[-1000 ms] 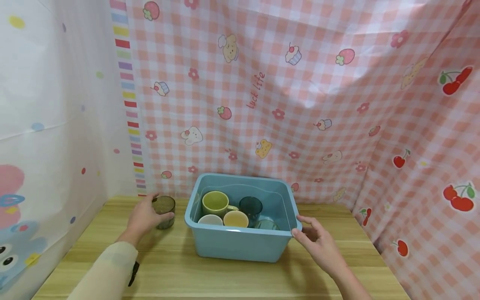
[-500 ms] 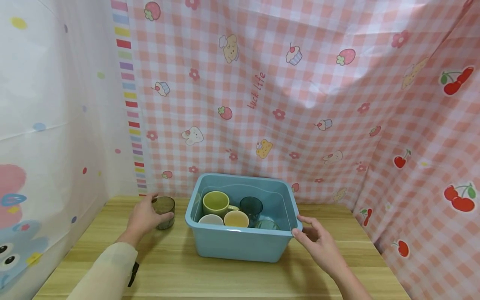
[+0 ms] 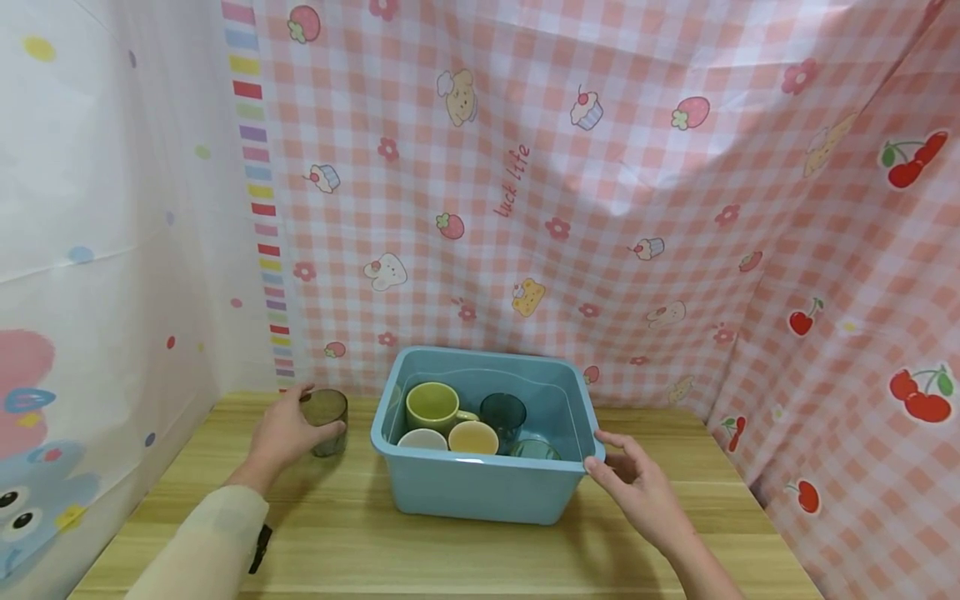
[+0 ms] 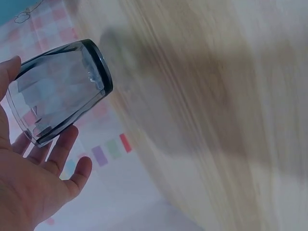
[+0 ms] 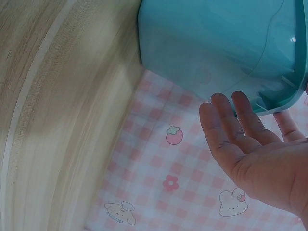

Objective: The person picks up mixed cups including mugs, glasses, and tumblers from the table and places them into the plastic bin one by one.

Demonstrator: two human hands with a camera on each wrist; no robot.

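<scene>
A brownish tinted glass tumbler (image 3: 327, 417) is held upright by my left hand (image 3: 283, 437) at the left of the table, thumb on its near side and fingers around the far side. In the left wrist view the clear glass (image 4: 62, 91) is gripped near its rim; whether its base touches the table I cannot tell. My right hand (image 3: 643, 492) holds the front right corner of the blue plastic bin (image 3: 480, 492) between thumb and index finger. The other fingers (image 5: 226, 125) extend loosely beside the bin's wall in the right wrist view.
Inside the bin stand a green mug (image 3: 431, 406), a yellow cup (image 3: 472, 438), a white cup (image 3: 422, 440), a dark teal glass (image 3: 502, 415) and a pale glass (image 3: 534, 450). The wooden table (image 3: 480, 558) ends at a pink checked curtain (image 3: 480, 167).
The left hand and the tumbler have shifted very slightly to the left. The right hand and the bin stay in place.
</scene>
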